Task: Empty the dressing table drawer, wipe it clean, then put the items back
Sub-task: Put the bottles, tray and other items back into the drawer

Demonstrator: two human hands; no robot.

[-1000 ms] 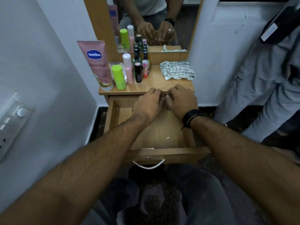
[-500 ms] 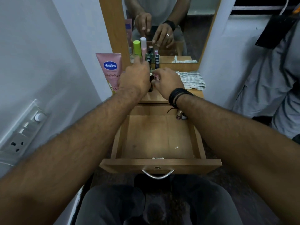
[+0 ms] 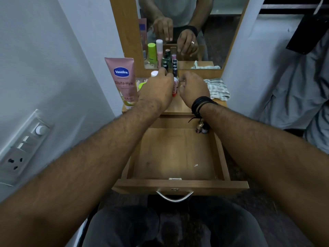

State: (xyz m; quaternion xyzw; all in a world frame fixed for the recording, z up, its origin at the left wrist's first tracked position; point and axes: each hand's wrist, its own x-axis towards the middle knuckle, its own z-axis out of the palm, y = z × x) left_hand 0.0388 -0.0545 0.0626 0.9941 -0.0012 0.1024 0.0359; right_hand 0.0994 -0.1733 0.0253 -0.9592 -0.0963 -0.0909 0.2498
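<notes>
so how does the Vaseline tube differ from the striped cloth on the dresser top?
The Vaseline tube stands upright at the top's left end; the striped cloth lies crumpled at the right. The tube is pink with a blue logo; the cloth is pale with dark stripes. Neither hand touches either; both rest on the dresser top.

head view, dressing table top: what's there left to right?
Vaseline tube → left hand → pink-capped bottle → right hand → striped cloth. Bottles behind the left hand overlap, so they are left out.
</notes>
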